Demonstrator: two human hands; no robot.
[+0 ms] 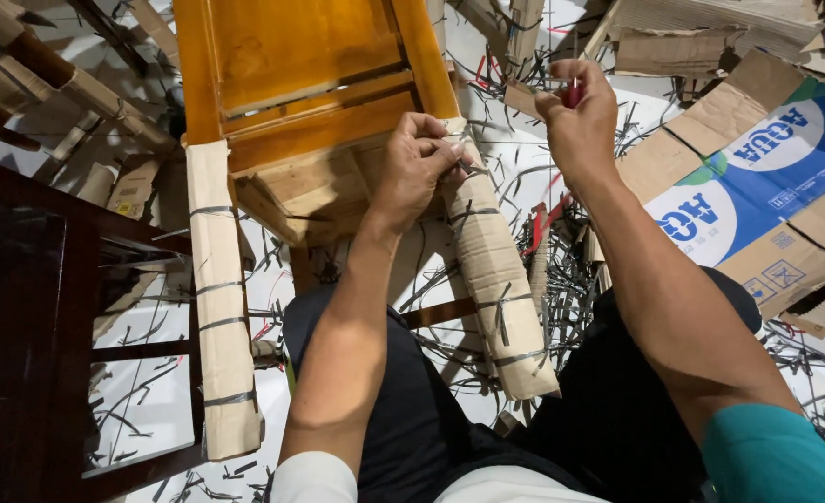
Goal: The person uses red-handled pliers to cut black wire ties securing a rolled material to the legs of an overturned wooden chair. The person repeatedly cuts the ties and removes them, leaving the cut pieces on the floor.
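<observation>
An orange-brown wooden chair lies tipped toward me, two legs wrapped in brown cardboard and bound with dark straps. My left hand presses on the top of the right wrapped leg, fingers closed on a dark strap there. My right hand is raised to the right of it, pinching a small red-handled tool and the strap's end. The left wrapped leg stands apart, untouched.
Dark strap offcuts litter the white floor. A dark wooden frame stands at left. Flattened cardboard boxes, one blue and white, lie at right. More wrapped furniture parts lie at top left.
</observation>
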